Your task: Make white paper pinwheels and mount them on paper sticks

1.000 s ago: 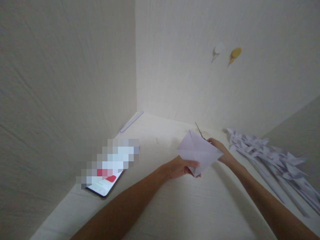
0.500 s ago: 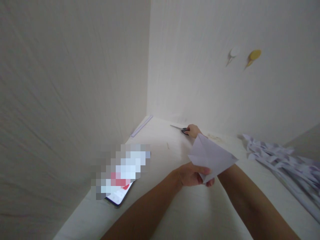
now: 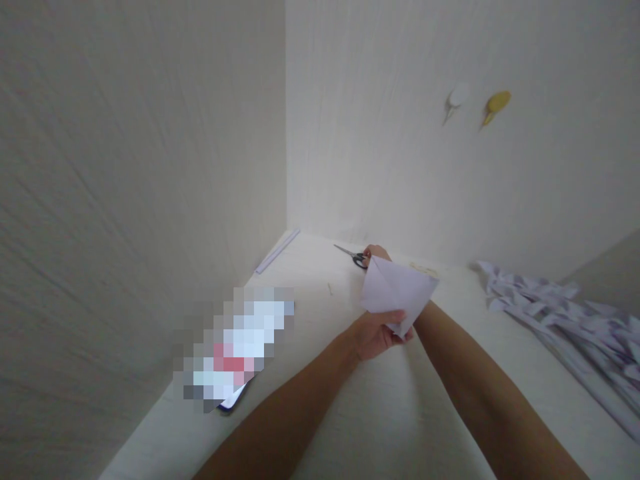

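Note:
My left hand pinches the lower corner of a folded sheet of white paper, its thumb on the front face. The paper is held up above the table. Beyond it, my right hand reaches to the back of the table with its fingers closed at the black handles of the scissors. The blades point left, toward the wall corner. Part of my right hand and wrist is hidden behind the paper.
A lit phone, mostly blurred out, lies at the left. Behind it, a thin paper strip runs along the wall. Several paper shapes on rolled sticks lie at the right. White and yellow hooks are on the back wall.
The view has shifted slightly. The folded paper has moved left and now covers more of my right wrist. My right hand stays at the scissors' handles.

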Tool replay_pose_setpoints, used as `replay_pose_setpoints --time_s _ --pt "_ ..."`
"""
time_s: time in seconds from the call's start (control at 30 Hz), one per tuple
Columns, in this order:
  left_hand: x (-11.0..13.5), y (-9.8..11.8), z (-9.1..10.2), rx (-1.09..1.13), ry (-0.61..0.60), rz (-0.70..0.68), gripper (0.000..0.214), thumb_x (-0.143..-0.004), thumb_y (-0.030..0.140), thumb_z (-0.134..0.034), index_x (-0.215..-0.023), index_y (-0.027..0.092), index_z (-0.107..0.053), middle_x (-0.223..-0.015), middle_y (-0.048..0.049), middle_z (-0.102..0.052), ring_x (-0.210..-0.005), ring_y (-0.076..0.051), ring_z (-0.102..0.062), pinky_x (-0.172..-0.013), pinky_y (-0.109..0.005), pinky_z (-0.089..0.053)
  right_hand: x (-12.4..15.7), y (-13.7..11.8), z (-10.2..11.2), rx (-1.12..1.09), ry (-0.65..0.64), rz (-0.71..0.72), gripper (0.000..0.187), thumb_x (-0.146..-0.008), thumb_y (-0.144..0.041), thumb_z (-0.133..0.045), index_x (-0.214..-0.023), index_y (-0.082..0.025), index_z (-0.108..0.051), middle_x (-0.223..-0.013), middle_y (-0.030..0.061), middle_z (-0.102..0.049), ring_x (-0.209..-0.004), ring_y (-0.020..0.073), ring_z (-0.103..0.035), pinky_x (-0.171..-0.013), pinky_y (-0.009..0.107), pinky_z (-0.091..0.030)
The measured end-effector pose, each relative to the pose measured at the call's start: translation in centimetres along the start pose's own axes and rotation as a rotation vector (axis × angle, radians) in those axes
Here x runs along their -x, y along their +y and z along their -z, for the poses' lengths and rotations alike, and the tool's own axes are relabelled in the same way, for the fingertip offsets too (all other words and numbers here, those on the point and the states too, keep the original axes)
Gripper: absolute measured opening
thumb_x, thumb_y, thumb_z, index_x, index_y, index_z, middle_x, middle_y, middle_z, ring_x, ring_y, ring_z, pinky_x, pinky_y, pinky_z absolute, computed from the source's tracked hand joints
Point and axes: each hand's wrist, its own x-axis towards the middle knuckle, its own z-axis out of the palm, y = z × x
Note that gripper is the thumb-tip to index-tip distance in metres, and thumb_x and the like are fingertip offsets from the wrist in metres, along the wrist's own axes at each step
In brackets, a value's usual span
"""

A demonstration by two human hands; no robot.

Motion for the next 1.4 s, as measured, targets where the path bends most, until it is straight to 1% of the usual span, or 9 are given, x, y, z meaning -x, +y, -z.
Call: replay_pose_setpoints --time_s 0.1,0.23,0.3,0.37,0.47,0.63,0.83,1.0,1.4 --pt "-0.4 0.1 -0.2 -0.014 0.175 -0.138 0.019 -0.059 0.013 -0.061 -0.078 0.012 -0.058 -0.066 -0.0012 -0.059 -0.052 -0.007 -0.052 -0.048 -0.019 -0.042 1.8 -0.3 1.2 -0.175 0.083 -0.08 0.008 -0.063 -0.023 -0.052 -0.063 -0.015 -0.055 -0.065 0.0031 -0.057 -0.066 0.015 -0.05 -0.061 0.026 -0.038" --pt "-1.0 -0.5 0.0 -0.139 0.388 -0.295 0.033 -0.056 0.013 -0.063 -0.089 0.015 -0.057 -0.083 -0.0027 -0.06 -0.062 -0.01 -0.055 -0.051 -0.022 -0.046 7.3 -0.3 3.0 -0.404 0.167 -0.182 0.032 -0.072 -0.043 -0.039 -0.067 -0.016 -0.056 -0.062 0.0038 -0.059 -0.057 0.016 -0.052 -0.049 0.026 -0.039" --pt "-1.1 -0.9 0.0 -0.237 0.399 -0.339 0.039 -0.055 0.015 -0.065 -0.093 0.017 -0.057 -0.09 -0.0044 -0.06 -0.068 -0.013 -0.056 -0.052 -0.024 -0.047 10.5 -0.5 3.8 -0.518 0.18 -0.216 0.042 -0.075 -0.05 -0.031 -0.073 -0.016 -0.057 -0.064 0.0042 -0.06 -0.055 0.0155 -0.052 -0.047 0.026 -0.039" --pt "-1.0 -1.4 -0.1 -0.332 0.363 -0.341 0.04 -0.056 0.018 -0.065 -0.095 0.016 -0.057 -0.092 -0.0062 -0.061 -0.071 -0.015 -0.057 -0.054 -0.025 -0.047 13.4 -0.9 4.2 -0.887 0.122 -0.282 0.041 -0.073 -0.053 -0.038 -0.078 -0.016 -0.057 -0.068 0.0044 -0.061 -0.056 0.0155 -0.053 -0.047 0.026 -0.038" --pt "-0.5 -2.1 -0.7 -0.444 0.36 -0.307 0.036 -0.056 0.022 -0.065 -0.09 0.013 -0.059 -0.087 -0.0076 -0.063 -0.07 -0.016 -0.058 -0.055 -0.025 -0.048 16.2 -1.6 4.4 -1.042 0.117 -0.308 0.028 -0.068 -0.044 -0.054 -0.066 -0.016 -0.057 -0.063 0.0029 -0.059 -0.056 0.0142 -0.051 -0.047 0.025 -0.037" --pt "0.4 -3.2 -1.5 -0.539 0.385 -0.261 0.032 -0.059 0.024 -0.064 -0.089 0.013 -0.06 -0.086 -0.007 -0.064 -0.071 -0.015 -0.058 -0.056 -0.024 -0.048 17.8 -1.7 4.3 -0.96 0.249 -0.226 0.024 -0.073 -0.038 -0.051 -0.071 -0.015 -0.057 -0.066 0.0022 -0.058 -0.062 0.0146 -0.05 -0.054 0.026 -0.04" --pt "0.2 -2.7 -1.3 -0.55 0.28 -0.138 0.034 -0.054 0.025 -0.068 -0.084 0.009 -0.062 -0.087 -0.0098 -0.064 -0.074 -0.016 -0.059 -0.069 -0.028 -0.048 18.5 0.2 6.4 -0.682 0.338 -0.216 0.027 -0.075 -0.04 -0.048 -0.072 -0.015 -0.057 -0.063 0.0006 -0.054 -0.059 0.0124 -0.048 -0.051 0.023 -0.039" --pt "0.0 -1.5 -1.0 -0.448 0.163 -0.082 0.028 -0.061 0.026 -0.062 -0.081 0.008 -0.062 -0.079 -0.0097 -0.065 -0.07 -0.017 -0.06 -0.07 -0.03 -0.046 19.4 1.0 7.5 -0.655 0.235 -0.326 0.032 -0.075 -0.045 -0.044 -0.072 -0.014 -0.053 -0.046 -0.004 -0.043 -0.039 0.0082 -0.037 -0.032 0.019 -0.029" --pt "0.0 -2.0 0.4 -0.824 0.336 -0.086 0.031 -0.059 0.035 -0.063 -0.074 0.009 -0.063 -0.067 -0.0064 -0.064 -0.061 -0.016 -0.058 -0.059 -0.028 -0.045 19.9 0.5 7.4 -0.579 0.111 -0.225 0.028 -0.077 -0.042 -0.042 -0.067 -0.017 -0.048 -0.046 -0.0046 -0.042 -0.037 0.0081 -0.037 -0.031 0.019 -0.028"
